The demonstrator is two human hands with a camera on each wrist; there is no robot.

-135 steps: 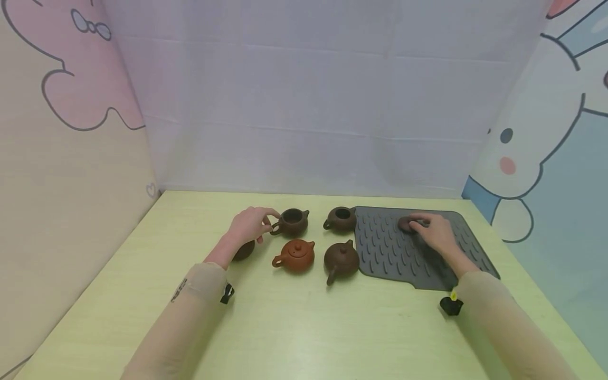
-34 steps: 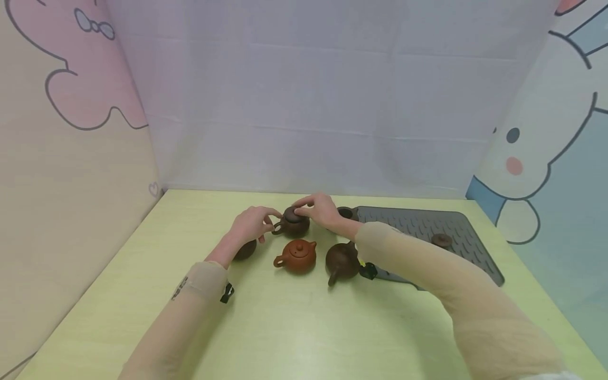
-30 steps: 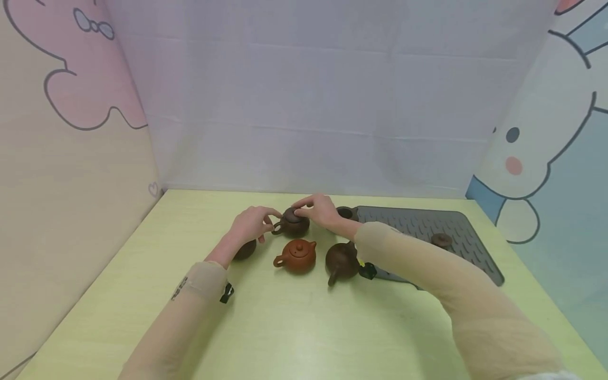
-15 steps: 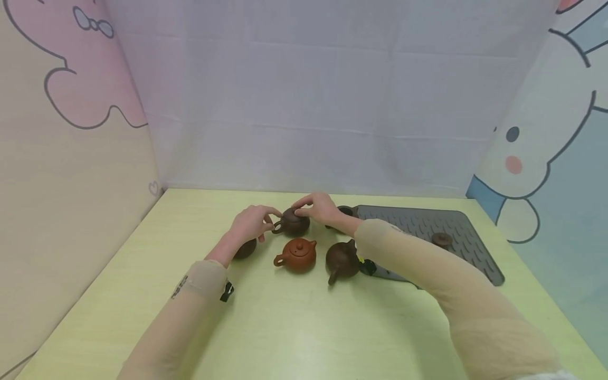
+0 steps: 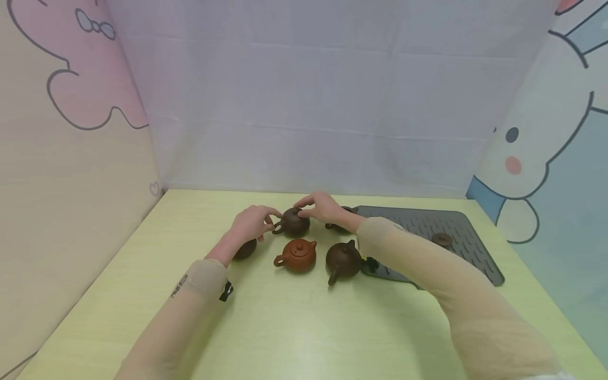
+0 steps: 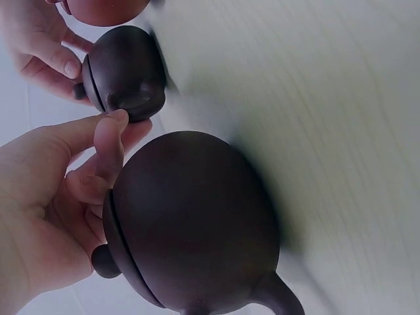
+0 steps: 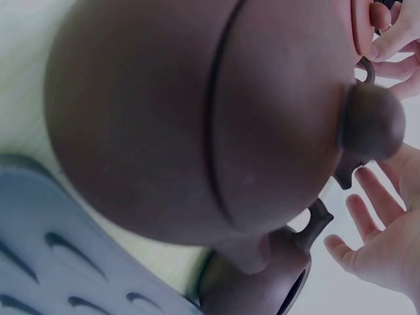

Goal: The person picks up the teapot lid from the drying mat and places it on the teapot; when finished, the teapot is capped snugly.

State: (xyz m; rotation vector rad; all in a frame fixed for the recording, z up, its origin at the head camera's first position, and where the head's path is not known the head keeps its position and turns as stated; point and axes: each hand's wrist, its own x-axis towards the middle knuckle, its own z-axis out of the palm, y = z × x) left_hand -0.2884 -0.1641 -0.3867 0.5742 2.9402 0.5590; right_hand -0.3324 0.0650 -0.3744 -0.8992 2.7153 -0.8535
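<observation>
My left hand [image 5: 250,222] pinches the loop handle of a small dark brown teapot [image 5: 295,224] in the back row, holding it upright on the table. Its lid sits on the rim. Over that lid is my right hand [image 5: 323,208], thumb and fingertips slightly parted right beside the knob, as the left wrist view shows too. A reddish clay teapot [image 5: 298,257] with its lid on stands just in front. Another lidded dark teapot [image 6: 197,216] is under my left wrist, largely hidden in the head view. Behind my right wrist, a dark teapot [image 7: 252,282] has no lid.
Another lidded dark teapot [image 5: 343,261] stands front right, below my right forearm. On the right lies a grey ridged mat [image 5: 404,214], partly covered by the sleeve, with a loose brown lid [image 5: 442,240] on it. Fabric walls enclose the table [image 5: 304,327].
My right hand has brought a dark lid from the mat to the back-row teapot. It has settled on the rim, and the hand has just eased slightly right. My left hand has stayed at the handle.
</observation>
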